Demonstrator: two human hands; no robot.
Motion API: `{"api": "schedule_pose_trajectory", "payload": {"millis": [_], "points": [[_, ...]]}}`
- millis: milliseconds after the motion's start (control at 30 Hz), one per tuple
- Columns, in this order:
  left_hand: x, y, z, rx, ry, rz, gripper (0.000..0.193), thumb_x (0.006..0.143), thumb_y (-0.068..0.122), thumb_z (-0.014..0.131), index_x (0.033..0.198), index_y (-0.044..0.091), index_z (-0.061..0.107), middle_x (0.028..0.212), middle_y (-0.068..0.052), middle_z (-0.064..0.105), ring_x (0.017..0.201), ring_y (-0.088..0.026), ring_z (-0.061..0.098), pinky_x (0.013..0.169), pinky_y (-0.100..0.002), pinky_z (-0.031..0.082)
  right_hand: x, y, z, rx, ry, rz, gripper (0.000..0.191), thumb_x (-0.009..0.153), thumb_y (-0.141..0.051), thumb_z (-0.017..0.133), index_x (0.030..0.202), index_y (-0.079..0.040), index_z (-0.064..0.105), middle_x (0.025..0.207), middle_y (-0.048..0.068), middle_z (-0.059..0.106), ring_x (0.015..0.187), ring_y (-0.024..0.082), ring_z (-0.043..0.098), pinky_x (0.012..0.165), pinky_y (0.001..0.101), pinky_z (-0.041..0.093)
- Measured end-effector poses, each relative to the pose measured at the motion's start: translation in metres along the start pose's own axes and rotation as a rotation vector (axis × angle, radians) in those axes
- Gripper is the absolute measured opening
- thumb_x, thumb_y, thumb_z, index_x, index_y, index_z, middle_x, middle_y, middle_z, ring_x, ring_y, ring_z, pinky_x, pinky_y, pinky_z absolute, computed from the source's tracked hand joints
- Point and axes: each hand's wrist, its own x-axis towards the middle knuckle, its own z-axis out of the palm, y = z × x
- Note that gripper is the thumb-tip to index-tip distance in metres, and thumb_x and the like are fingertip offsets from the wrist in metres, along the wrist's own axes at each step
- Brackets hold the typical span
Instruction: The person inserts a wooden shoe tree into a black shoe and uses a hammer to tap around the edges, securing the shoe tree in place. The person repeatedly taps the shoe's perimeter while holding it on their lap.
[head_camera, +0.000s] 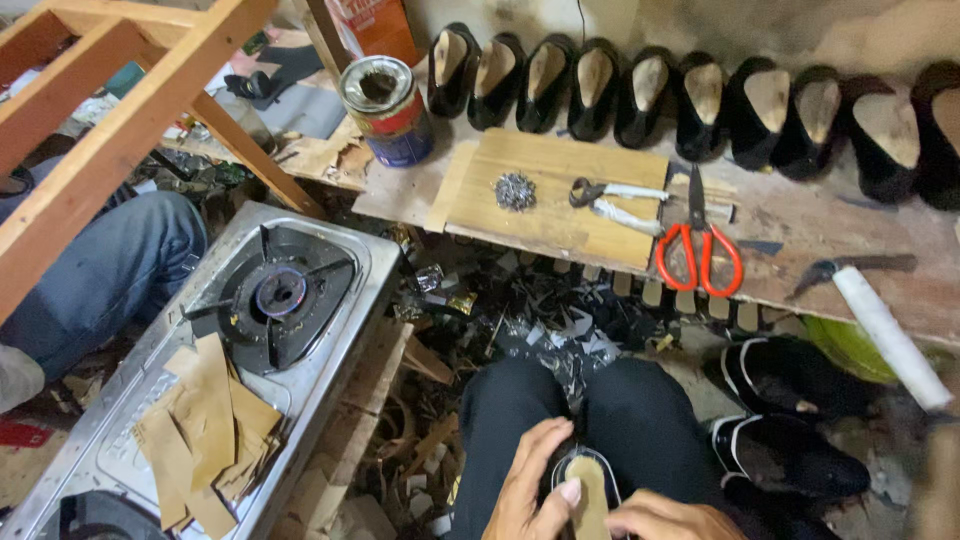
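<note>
Left hand (535, 485) grasping black shoe (585, 490) on lap, right hand (665, 518) steadying, grip unclear. Risk: insole shifts crooked if thumb slips.

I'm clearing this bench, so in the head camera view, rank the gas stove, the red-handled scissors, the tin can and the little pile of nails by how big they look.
1. Gas stove, far the largest, though nearest the camera.
2. Tin can and red-handled scissors: too alike to rank, the can bulkier, the scissors longer.
3. Pile of nails, smallest.
</note>
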Motion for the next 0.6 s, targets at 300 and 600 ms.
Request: {"api": "schedule_pose_trajectory", "payload": {"millis": [300, 600], "points": [[-0.012, 0.035, 0.028, 0.12, -0.077, -0.133, 0.057, 0.1, 0.036, 0.048, 0.148, 0.005, 0.048, 0.156, -0.022, 0.041, 0.149, -0.039, 0.043, 0.12, -0.043, 0.035, -0.031, -0.006, 0.081, 0.197, 0.556, 0.451, 0.081, 0.076, -0.028, 0.09, 0.146, -0.009, 0.055, 0.114, 0.008, 0.078, 0.07, 0.014, 0.08, 0.066, 0.0246, 0.064], [-0.02, 0.025, 0.034, -0.033, -0.183, -0.124, 0.073, 0.104, 0.054, 0.022, 0.158, 0.007, 0.035, 0.163, -0.021, 0.033, 0.158, -0.035, 0.03, 0.127, -0.043, 0.022, -0.056, -0.001, 0.067, 0.775, 0.396, -0.177, 0.031, 0.082, 0.002, 0.075, 0.113, -0.002, 0.079, 0.094, 0.012, 0.076, 0.086, 0.015, 0.077, 0.077, 0.0264, 0.06]]}}
